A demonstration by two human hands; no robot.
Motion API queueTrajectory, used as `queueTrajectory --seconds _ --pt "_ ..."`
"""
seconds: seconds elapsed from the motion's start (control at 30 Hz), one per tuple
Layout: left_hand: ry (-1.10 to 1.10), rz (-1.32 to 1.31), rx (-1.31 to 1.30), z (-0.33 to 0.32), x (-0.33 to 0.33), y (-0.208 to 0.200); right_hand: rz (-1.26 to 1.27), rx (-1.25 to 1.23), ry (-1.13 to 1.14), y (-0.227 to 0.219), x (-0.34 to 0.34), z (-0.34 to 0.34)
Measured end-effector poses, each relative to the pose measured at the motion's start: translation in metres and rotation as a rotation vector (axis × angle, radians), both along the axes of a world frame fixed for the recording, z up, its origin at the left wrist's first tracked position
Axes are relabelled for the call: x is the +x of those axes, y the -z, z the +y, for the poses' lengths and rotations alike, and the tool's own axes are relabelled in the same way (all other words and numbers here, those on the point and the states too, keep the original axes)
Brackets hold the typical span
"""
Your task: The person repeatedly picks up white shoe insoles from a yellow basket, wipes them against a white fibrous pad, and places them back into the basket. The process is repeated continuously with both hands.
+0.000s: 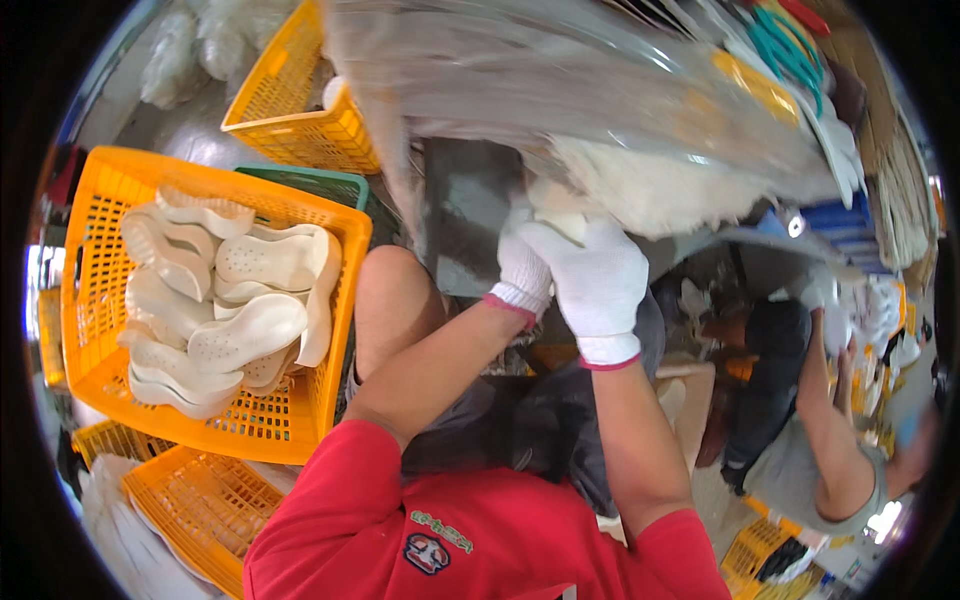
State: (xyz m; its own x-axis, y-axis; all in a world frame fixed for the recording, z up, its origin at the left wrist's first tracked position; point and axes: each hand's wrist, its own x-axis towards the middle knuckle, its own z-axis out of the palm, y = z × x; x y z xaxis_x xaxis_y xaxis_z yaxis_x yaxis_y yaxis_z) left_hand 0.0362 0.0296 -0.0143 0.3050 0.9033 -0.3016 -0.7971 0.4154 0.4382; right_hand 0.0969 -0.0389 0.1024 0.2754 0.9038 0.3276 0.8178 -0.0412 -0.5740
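Fingers of both white knit-gloved hands close on a pale, cream-coloured foam piece (560,222) at the mouth of a large clear plastic bag (600,90). From the head camera, the left hand (522,268) reaches up beside the right hand (596,280); the two touch, and each glove ends in a pink cuff. How far the left fingers wrap the foam cannot be told, since the right hand covers them. The bag sags across the upper part of the view, holding a mass of off-white pieces (660,190) just above the hands. To the person's left stands a big orange plastic lattice crate (300,425) filled with white perforated shoe insoles (245,330), well apart from the hands. A second orange crate (290,110) sits further up, and a green crate rim (310,178) shows between them. At the right, another person's bare arm (830,430) bends over low work.
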Motion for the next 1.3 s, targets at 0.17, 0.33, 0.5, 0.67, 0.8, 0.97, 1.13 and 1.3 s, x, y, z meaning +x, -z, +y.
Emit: queueTrajectory --seconds 0.17,0.33,0.5,0.67,0.8,0.97,1.13,1.3 --pt "0.404 -0.17 -0.244 0.017 -0.003 0.005 0.605 -0.231 0.053 -0.004 0.001 -0.012" --pt "0.386 -0.243 -0.275 0.018 -0.011 -0.005 0.961 -0.469 -0.17 -0.019 0.02 -0.008" --pt "0.4 -0.097 -0.336 0.007 -0.003 -0.006 0.182 -0.613 -0.028 -0.046 -0.013 -0.073" --pt "0.096 0.257 0.002 0.052 0.027 -0.003 -0.202 -0.45 -0.168 -0.03 0.002 -0.033" --pt "0.05 0.34 0.073 0.046 0.027 0.008 -0.608 -0.448 -0.292 -0.03 0.015 -0.034" --pt "0.335 -0.119 -0.169 -0.02 -0.004 0.008 0.284 -0.449 -0.061 0.018 0.026 -0.189" --pt "0.442 -0.183 -0.258 -0.024 -0.003 -0.025 0.954 -0.312 0.071 0.044 0.059 -0.195" --pt "0.271 0.598 0.407 0.009 -0.014 -0.021 1.485 -0.137 0.065 0.019 0.035 -0.117"
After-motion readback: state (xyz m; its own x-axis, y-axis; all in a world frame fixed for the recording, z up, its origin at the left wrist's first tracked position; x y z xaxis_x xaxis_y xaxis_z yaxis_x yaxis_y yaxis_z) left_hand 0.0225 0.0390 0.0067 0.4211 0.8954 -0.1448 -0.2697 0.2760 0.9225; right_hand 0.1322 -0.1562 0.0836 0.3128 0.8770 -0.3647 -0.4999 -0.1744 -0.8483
